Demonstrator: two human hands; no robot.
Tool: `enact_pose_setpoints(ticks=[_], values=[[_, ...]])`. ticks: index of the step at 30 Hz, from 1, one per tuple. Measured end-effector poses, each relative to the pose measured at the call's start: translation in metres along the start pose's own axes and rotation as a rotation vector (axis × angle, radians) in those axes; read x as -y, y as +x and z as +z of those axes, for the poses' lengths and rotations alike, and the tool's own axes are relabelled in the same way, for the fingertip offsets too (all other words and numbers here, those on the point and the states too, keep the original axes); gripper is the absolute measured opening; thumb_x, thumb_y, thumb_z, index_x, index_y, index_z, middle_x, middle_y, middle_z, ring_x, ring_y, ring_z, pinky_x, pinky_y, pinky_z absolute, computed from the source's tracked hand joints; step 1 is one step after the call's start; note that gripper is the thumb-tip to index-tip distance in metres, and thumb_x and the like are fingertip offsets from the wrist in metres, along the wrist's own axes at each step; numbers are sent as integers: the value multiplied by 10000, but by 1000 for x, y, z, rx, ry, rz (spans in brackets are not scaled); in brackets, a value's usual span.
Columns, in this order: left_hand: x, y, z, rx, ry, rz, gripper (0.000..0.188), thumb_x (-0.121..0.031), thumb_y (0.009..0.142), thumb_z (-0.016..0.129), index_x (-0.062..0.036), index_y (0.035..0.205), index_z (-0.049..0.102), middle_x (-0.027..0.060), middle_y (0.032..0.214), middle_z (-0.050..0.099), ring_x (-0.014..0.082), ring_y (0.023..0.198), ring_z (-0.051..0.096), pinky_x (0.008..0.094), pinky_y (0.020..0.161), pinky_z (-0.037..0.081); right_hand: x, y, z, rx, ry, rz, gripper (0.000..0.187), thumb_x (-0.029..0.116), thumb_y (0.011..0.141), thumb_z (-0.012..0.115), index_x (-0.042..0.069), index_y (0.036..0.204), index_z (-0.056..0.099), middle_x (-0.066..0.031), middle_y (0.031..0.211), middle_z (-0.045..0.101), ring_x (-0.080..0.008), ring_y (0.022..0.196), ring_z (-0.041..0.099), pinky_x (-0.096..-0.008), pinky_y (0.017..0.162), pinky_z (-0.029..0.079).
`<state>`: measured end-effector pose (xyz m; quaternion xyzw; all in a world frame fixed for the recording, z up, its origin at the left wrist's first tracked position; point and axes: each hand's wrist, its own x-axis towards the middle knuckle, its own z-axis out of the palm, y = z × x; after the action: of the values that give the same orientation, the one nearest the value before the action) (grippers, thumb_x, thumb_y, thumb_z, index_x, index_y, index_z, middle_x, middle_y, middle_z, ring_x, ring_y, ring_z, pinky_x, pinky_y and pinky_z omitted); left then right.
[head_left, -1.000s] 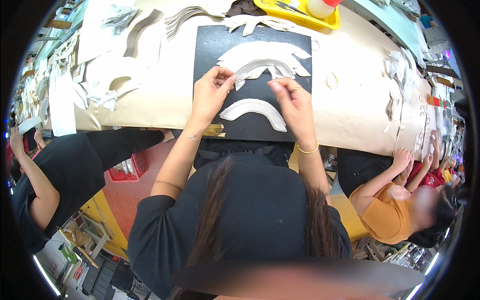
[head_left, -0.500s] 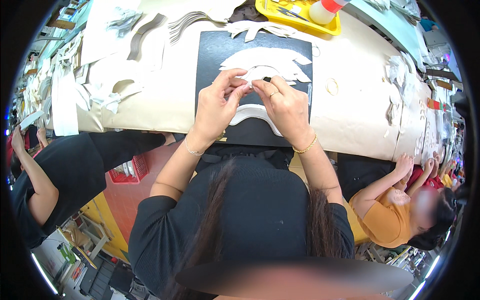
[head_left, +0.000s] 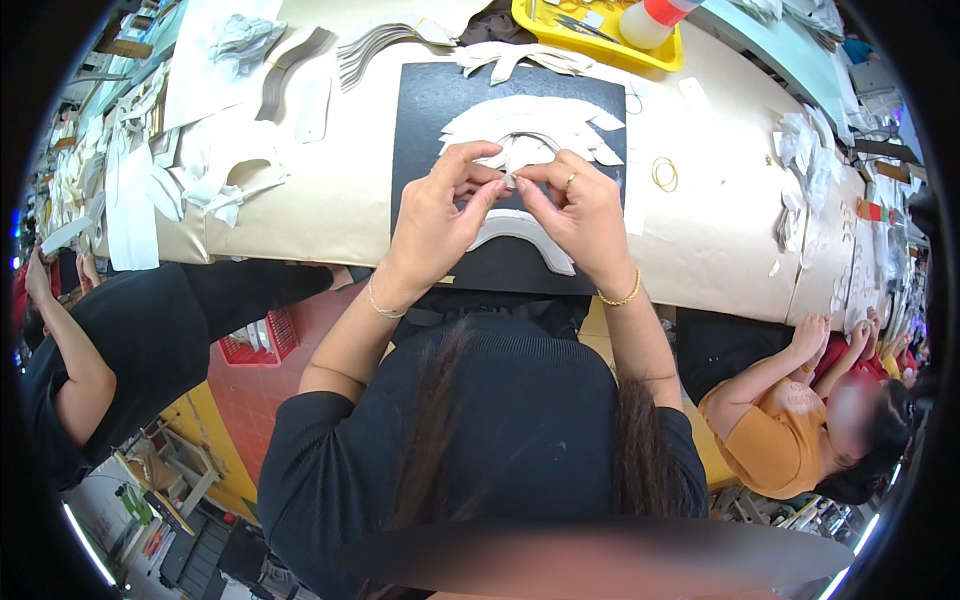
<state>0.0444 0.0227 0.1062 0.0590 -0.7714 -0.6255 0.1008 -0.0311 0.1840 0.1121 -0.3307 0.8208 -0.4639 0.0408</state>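
My left hand [head_left: 440,215] and my right hand [head_left: 580,215] are raised together over a black mat [head_left: 440,110], fingertips pinching a small pale curved strip [head_left: 510,168] between them. Beneath the hands, on the mat, lies a white arch-shaped cut piece [head_left: 530,232]. Farther back on the mat sits a pile of similar pale curved pieces [head_left: 550,120]. A thin bracelet circles each wrist and a ring shows on my right hand.
The mat lies on a long table covered in beige paper [head_left: 330,200]. A yellow tray [head_left: 600,40] with a bottle stands at the back. Pale scraps [head_left: 220,180] lie at left, a rubber band [head_left: 665,173] at right. Other people sit at left [head_left: 90,340] and right [head_left: 790,420].
My hands came together from apart, lifted toward me off the mat and now pinch the small strip between the fingertips. The arch piece stays on the mat.
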Motion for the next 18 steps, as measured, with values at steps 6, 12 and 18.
enact_pose_setpoints(ticks=[6, 12, 18], values=[[0, 1, 1, 28, -108, -83, 316, 35, 882, 607, 8, 1183, 513, 138, 896, 698, 170, 864, 695, 265, 747, 551, -2, -3, -4, 11, 12, 18, 93, 61, 796, 682, 47, 886, 701, -76, 687, 550, -189, 579, 582, -293, 533, 460], [-4, 0, -1, 69, -111, -137, 327, 45, 900, 589, 30, 1210, 485, 151, 940, 677, 185, 905, 677, 265, 801, 535, -7, -3, 1, -55, -133, -151, 90, 98, 802, 702, 76, 888, 689, -56, 724, 563, -221, 595, 607, -315, 519, 478], [-4, -1, 1, 35, -82, -80, 320, 37, 886, 609, 19, 1189, 508, 142, 921, 684, 178, 882, 686, 262, 770, 543, -10, -3, -1, -59, -258, -258, 107, 117, 795, 709, 84, 888, 669, -38, 732, 555, -209, 583, 604, -310, 494, 478]])
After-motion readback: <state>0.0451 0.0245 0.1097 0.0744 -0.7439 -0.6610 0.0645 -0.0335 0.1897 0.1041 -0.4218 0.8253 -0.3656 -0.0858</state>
